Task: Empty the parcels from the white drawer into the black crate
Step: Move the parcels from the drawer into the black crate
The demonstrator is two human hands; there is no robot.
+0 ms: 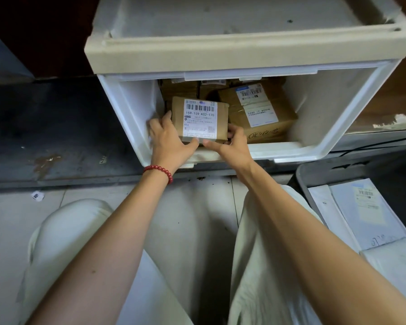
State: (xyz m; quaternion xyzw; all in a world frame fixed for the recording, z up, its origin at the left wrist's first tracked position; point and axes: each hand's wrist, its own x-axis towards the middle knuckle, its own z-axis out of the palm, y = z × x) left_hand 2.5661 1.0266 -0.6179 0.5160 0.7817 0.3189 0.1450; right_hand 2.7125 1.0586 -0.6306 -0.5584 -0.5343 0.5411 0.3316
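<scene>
Parcels (183, 91) of brown cardboard fill the back of the white drawer (319, 127), which stands open ahead of both hands. Between the two hands, at the drawer's front left, sits a small parcel (198, 118) with a white label on top. The left hand (168, 139) grips its left side, fingers curled along that edge and thumb laid against the near edge. The right hand (233, 143) grips the right side, fingers tucked round the corner, its thumb pointing at the left thumb and nearly meeting it. Just past the right hand, on its right, a bigger box (267, 127) with two labels lies tilted. A red bead bracelet (159, 172) circles the left wrist. Well to the right of the right hand and nearer the person, the black crate (314, 171) stands on the floor (85, 198) and holds white mailing bags (361, 216). A paper scrap (36, 196) lies on the floor, left of the left arm
</scene>
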